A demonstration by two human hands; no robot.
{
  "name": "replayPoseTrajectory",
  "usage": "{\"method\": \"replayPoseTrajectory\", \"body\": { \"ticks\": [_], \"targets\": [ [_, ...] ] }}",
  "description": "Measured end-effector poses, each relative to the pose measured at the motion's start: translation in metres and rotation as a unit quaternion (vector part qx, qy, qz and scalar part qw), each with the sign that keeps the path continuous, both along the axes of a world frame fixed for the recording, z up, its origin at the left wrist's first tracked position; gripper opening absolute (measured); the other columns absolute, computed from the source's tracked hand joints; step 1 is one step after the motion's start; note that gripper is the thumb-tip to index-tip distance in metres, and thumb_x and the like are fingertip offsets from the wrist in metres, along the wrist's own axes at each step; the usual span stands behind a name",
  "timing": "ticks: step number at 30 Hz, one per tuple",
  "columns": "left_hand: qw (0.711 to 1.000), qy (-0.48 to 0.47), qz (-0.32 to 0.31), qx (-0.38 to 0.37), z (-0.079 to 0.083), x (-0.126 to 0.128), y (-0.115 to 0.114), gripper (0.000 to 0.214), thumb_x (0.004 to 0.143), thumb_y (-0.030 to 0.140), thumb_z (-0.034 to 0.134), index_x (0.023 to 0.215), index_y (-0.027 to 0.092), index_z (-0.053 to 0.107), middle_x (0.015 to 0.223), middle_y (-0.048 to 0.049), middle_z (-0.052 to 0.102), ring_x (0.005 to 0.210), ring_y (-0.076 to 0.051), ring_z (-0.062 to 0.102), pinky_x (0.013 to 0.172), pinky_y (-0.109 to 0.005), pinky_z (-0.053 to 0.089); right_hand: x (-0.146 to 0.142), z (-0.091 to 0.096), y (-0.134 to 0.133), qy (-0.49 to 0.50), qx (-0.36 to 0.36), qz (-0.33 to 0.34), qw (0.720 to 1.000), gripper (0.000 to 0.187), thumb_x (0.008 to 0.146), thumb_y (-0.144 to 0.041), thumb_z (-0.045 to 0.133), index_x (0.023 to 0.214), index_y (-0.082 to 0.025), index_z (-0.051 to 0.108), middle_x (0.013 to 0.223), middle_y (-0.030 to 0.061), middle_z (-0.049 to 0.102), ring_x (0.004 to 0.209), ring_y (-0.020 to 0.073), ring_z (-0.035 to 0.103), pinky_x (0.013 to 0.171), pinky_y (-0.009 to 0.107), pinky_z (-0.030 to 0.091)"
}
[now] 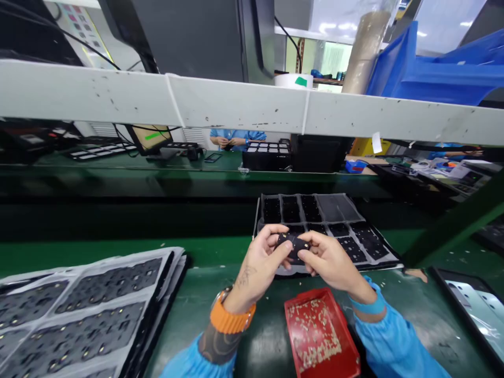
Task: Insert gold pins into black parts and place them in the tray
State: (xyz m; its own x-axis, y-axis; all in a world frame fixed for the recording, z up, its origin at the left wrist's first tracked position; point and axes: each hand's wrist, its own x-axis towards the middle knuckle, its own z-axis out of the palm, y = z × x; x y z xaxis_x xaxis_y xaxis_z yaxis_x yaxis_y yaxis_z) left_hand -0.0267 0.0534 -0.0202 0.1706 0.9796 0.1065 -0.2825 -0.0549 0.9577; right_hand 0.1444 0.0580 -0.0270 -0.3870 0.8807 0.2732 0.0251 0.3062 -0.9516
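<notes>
Between both hands is a small flat black part [293,244] with a few tiny pale-gold spots on it. My left hand [263,260] pinches its left end, the thumb lying on top. The right end is gripped by my right hand [328,260], with thumb and fingers closed on it. Just below the hands, a red plastic bin [291,336] holds many tiny cream-coloured pieces. Behind the hands lies a compartment tray [338,207] with black parts in several of its pockets; the hands hide its near left corner.
At the left is a stack of trays [179,253] full of dark parts. A black-framed tray [444,278] with pale pieces lies at the right edge. A white shelf beam [236,102] crosses above the green bench [212,294]. Across from me, a person in blue sleeves [236,135] works.
</notes>
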Motion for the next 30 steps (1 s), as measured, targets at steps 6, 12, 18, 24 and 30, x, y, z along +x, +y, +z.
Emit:
{"method": "replayPoseTrajectory", "body": {
  "ticks": [6, 12, 18, 24, 30],
  "targets": [
    [0.998, 0.035, -0.057, -0.014, 0.001, 0.001, -0.003, 0.031, 0.08, 0.042, 0.07, 0.086, 0.013, 0.061, 0.06, 0.0012, 0.059, 0.046, -0.009, 0.054, 0.042, -0.019, 0.045, 0.008, 0.005, -0.007, -0.061, 0.265, -0.132, 0.953, 0.01, 0.095, -0.022, 0.062, 0.104, -0.017, 0.062, 0.087, 0.0061, 0.063, 0.068, 0.02, 0.062, 0.06, 0.028, 0.055],
    [0.994, -0.04, -0.077, -0.074, -0.011, 0.013, -0.006, 0.038, 0.078, 0.043, 0.071, 0.101, 0.013, 0.068, 0.056, 0.0019, 0.058, 0.042, -0.009, 0.051, 0.037, -0.018, 0.041, 0.018, -0.003, -0.005, -0.116, 0.457, -0.121, 0.874, 0.02, 0.101, -0.008, 0.049, 0.109, -0.016, 0.067, 0.097, 0.0116, 0.065, 0.087, 0.0261, 0.065, 0.069, 0.033, 0.059],
    [0.996, 0.002, -0.076, -0.05, -0.02, 0.022, -0.015, 0.045, 0.085, 0.05, 0.067, 0.11, 0.013, 0.069, 0.053, -0.0015, 0.062, 0.04, -0.011, 0.053, 0.041, -0.022, 0.042, 0.03, -0.009, -0.003, -0.119, 0.468, -0.097, 0.87, 0.021, 0.101, -0.005, 0.05, 0.11, -0.014, 0.067, 0.098, 0.0137, 0.065, 0.082, 0.0258, 0.066, 0.066, 0.033, 0.059],
    [0.998, -0.014, -0.042, -0.04, -0.017, 0.027, -0.035, 0.043, 0.09, 0.046, 0.063, 0.117, 0.013, 0.066, 0.057, -0.0028, 0.067, 0.046, -0.015, 0.062, 0.047, -0.026, 0.05, 0.033, -0.003, -0.014, -0.116, 0.467, -0.107, 0.87, 0.02, 0.105, -0.009, 0.05, 0.111, -0.017, 0.066, 0.097, 0.0114, 0.064, 0.079, 0.0239, 0.066, 0.064, 0.032, 0.059],
    [0.999, -0.018, -0.028, -0.021, -0.011, 0.031, -0.047, 0.043, 0.09, 0.047, 0.062, 0.115, 0.013, 0.066, 0.055, -0.0021, 0.066, 0.045, -0.016, 0.062, 0.047, -0.026, 0.053, 0.031, -0.004, -0.021, -0.095, 0.48, -0.117, 0.864, 0.02, 0.104, -0.007, 0.05, 0.112, -0.017, 0.066, 0.098, 0.0111, 0.064, 0.082, 0.0241, 0.066, 0.066, 0.032, 0.059]
  ]
}}
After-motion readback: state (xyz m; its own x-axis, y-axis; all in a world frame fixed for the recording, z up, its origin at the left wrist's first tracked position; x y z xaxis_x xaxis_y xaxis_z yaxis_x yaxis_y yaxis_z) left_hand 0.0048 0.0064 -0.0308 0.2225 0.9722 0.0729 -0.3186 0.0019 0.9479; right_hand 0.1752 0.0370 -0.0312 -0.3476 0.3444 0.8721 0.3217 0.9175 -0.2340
